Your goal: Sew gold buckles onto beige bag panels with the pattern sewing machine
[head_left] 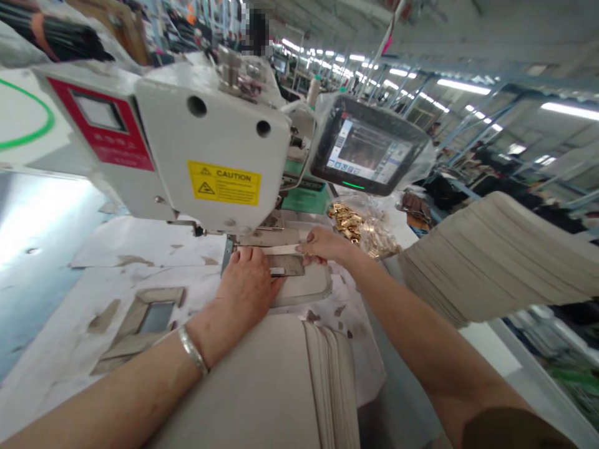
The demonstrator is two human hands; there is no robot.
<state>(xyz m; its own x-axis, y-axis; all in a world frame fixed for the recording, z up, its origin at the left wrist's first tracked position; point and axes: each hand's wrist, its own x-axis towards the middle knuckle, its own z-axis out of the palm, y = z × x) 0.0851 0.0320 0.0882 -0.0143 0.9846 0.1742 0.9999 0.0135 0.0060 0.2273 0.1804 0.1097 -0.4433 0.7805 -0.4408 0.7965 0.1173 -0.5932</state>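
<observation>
A narrow beige strip [281, 250] lies across a flat metal clamp frame [294, 265] beside the head of the sewing machine [210, 143]. My left hand [250, 280] is closed, its bent fingers pressed together on the strip's left end. The thumb is partly hidden beside the frame. At the other end my right hand [327, 245] pinches the strip between thumb and fingers. Under the frame is a beige panel [304, 287] with rounded corners. A stack of beige panels [262, 386] lies just in front of my hands.
Gold-coloured metal fittings [346, 221] in clear plastic lie behind my right hand. A control screen [369, 146] stands above them. More beige panels [500, 255] are stacked at right. An open rectangular template [154, 315] rests on the left, among scraps on white paper.
</observation>
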